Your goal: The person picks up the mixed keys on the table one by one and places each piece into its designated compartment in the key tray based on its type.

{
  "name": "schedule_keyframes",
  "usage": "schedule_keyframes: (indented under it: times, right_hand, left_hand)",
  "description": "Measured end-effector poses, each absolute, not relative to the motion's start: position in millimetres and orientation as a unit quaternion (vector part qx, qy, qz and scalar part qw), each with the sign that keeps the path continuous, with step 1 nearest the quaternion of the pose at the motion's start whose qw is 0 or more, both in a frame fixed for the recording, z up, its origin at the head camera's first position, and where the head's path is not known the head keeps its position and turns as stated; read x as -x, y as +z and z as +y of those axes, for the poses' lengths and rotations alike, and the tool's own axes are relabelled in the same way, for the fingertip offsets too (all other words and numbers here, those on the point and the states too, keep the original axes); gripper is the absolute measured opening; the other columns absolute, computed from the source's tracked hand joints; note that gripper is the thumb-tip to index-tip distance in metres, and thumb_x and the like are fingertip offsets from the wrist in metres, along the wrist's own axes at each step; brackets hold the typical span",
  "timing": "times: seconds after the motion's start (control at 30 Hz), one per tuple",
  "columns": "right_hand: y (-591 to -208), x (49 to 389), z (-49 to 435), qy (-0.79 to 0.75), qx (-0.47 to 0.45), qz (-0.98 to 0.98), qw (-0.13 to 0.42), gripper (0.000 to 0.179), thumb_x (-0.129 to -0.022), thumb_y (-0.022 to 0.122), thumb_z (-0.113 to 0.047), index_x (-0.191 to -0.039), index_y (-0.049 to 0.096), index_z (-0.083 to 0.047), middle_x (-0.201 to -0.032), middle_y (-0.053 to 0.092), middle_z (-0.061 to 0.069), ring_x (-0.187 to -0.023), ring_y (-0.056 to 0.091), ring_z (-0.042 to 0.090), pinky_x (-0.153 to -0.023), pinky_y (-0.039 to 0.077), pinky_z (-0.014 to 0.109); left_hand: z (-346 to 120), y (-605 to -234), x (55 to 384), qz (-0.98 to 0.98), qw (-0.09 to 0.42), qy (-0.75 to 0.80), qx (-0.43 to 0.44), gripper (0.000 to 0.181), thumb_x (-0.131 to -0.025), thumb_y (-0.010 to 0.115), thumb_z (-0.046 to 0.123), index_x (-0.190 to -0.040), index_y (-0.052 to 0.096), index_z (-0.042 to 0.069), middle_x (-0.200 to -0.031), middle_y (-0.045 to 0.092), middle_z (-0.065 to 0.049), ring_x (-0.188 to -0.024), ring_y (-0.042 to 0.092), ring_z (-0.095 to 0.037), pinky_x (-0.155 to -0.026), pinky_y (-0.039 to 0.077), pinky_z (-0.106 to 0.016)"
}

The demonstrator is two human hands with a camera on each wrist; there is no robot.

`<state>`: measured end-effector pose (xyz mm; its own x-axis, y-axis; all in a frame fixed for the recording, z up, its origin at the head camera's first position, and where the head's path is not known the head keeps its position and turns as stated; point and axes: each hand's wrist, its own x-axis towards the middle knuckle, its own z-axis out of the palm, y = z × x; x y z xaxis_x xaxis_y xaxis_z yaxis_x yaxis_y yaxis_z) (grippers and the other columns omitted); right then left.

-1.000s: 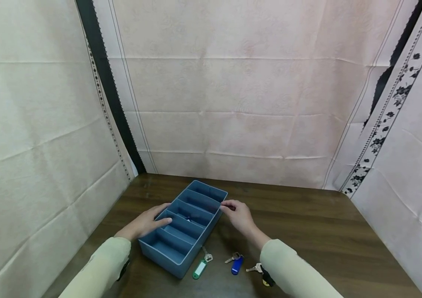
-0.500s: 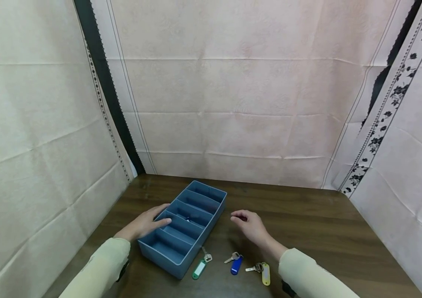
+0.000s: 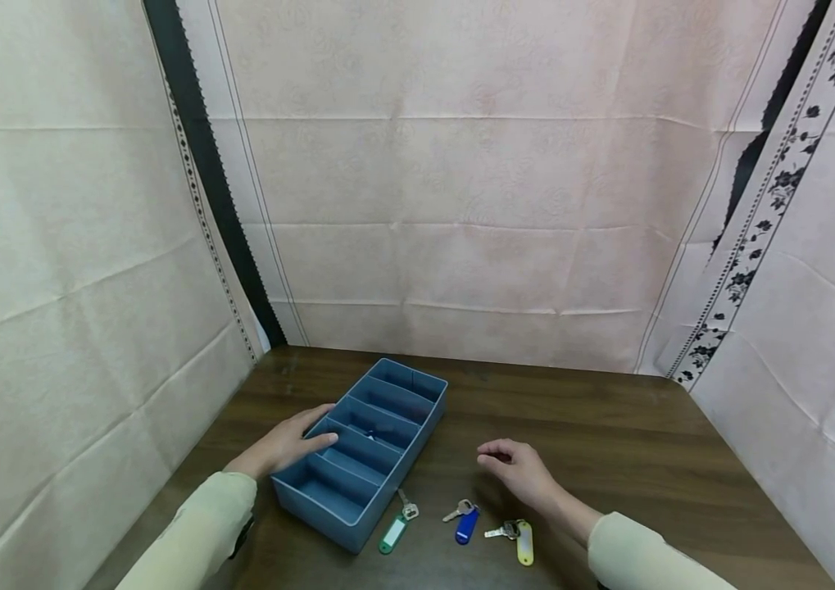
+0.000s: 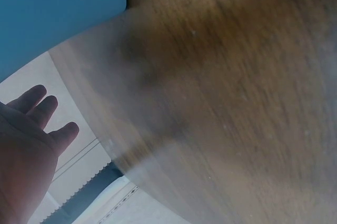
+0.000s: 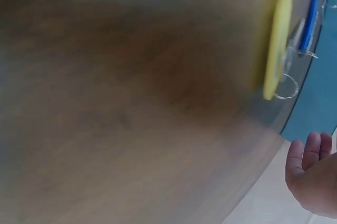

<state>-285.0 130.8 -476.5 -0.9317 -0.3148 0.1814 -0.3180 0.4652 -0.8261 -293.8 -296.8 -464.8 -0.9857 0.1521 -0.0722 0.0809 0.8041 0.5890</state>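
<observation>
A blue organizer box (image 3: 358, 524) with several compartments lies at a slant on the table. My left hand (image 3: 286, 442) rests on its left side, fingers along the long edge and thumb reaching over the rim. In a middle compartment a small dark-blue and silver item (image 3: 371, 434) shows, mostly hidden by the walls. To the right of the box my right hand (image 3: 524, 474) hovers over the table, fingers loosely bent, with nothing seen in them. Nearest to it is a key with a yellow tag (image 3: 525, 544), also large in the right wrist view as a yellow tag (image 5: 277, 45).
Along the front of the table lie a key with a green tag (image 3: 392, 534), close beside the box, and a key with a blue tag (image 3: 466, 526). Pale cloth walls (image 3: 461, 246) enclose the brown wooden table (image 3: 653, 459) at the back and both sides.
My right hand has drawn away from the box's right edge, moving right and nearer, which uncovers the yellow tag. The left hand stays at the box.
</observation>
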Motion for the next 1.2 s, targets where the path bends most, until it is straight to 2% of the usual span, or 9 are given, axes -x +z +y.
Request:
schedule_keyframes:
  times: [0.27,0.53,0.87,1.2]
  right_hand:
    - [-486,272,144,0.456,-0.202,-0.866,-0.036,0.028,-0.094,0.069,-0.03,-0.111,0.072,-0.007,-0.106,0.069,-0.002,-0.099,0.061,0.017,-0.082,0.05,0.032]
    - [-492,261,148,0.459,-0.214,-0.86,-0.07,0.026,-0.093,0.071,-0.029,-0.109,0.073,-0.009,-0.109,0.068,0.0,-0.1,0.06,0.019,-0.08,0.05,0.031]
    - [-501,259,148,0.432,-0.25,-0.865,-0.054,0.02,-0.092,0.072,-0.028,-0.104,0.074,-0.012,-0.104,0.066,-0.005,-0.096,0.061,0.014,-0.079,0.05,0.027]
    - [-510,260,144,0.382,-0.282,-0.88,-0.025,0.005,-0.091,0.073,-0.03,-0.091,0.073,-0.025,-0.1,0.063,-0.013,-0.095,0.06,0.009,-0.081,0.049,0.03]
  left_hand:
    - [-297,-464,293,0.948,0.056,0.308,-0.064,0.08,-0.092,0.053,0.067,-0.156,0.031,0.025,-0.158,0.032,-0.016,-0.142,0.028,-0.046,-0.106,0.024,-0.072]
    - [-296,-464,292,0.949,0.053,0.304,-0.066,0.08,-0.092,0.052,0.067,-0.157,0.031,0.024,-0.158,0.032,-0.016,-0.142,0.028,-0.046,-0.106,0.024,-0.072]
    - [-299,-467,294,0.948,0.048,0.304,-0.08,0.081,-0.091,0.053,0.068,-0.157,0.031,0.024,-0.158,0.032,-0.016,-0.143,0.028,-0.045,-0.107,0.024,-0.071]
    - [-299,-468,294,0.948,0.048,0.305,-0.078,0.08,-0.092,0.053,0.067,-0.156,0.032,0.025,-0.158,0.032,-0.016,-0.143,0.028,-0.045,-0.107,0.025,-0.071]
